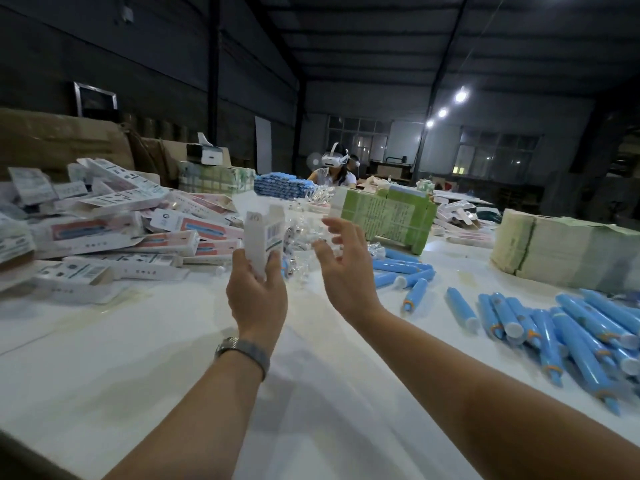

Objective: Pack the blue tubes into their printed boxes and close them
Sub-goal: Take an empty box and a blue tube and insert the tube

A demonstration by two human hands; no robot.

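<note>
White printed cardboard box [260,237] held upright in left hand [257,296], top flaps open, above white table [138,358]. Right hand [343,268] empty, fingers spread, beside box. Glossy blue plastic tubes [554,330] heaped at right. Step judged: box ready; next needs tube fetched, inserted.

We can't read any text; box [262,233] at frame centre shows only a barcode, print too blurred.

Grey wristwatch [243,353], bare forearms
</note>
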